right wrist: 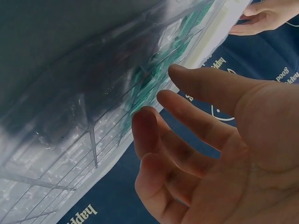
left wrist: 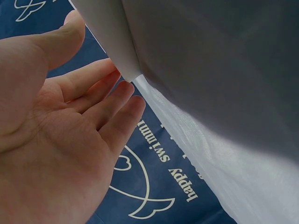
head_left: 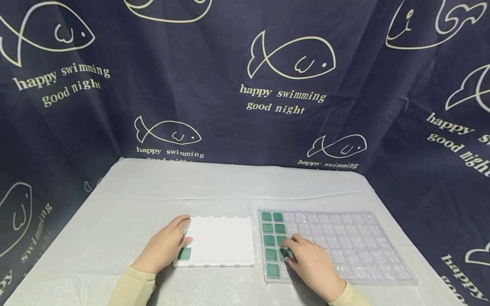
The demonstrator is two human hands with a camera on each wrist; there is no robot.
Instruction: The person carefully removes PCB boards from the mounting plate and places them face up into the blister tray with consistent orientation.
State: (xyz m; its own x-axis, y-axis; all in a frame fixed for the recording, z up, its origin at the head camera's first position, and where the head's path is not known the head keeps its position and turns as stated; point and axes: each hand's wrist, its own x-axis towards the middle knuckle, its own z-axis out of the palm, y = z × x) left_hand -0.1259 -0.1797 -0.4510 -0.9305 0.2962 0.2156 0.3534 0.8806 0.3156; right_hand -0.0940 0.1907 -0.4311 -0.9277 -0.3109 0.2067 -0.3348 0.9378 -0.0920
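Observation:
My left hand [head_left: 166, 244] is at the left edge of a white flat board [head_left: 222, 240], its thumb over the edge and its fingers by the far left corner. In the left wrist view, those fingers [left wrist: 112, 109] lie nearly straight against the board's edge. One green square circuit piece [head_left: 184, 254] sits at the board's near left corner. My right hand [head_left: 311, 263] reaches over a clear compartment tray [head_left: 360, 278], thumb and forefinger around a green piece [head_left: 284, 253] in the second column. The right wrist view shows a gap between thumb and forefinger.
More green pieces [head_left: 269, 240] fill the tray's left columns, one per compartment; the compartments farther right hold no green pieces. Board and tray lie side by side on a white-covered table [head_left: 229, 182]. A dark blue curtain [head_left: 222, 85] with fish drawings hangs behind and around.

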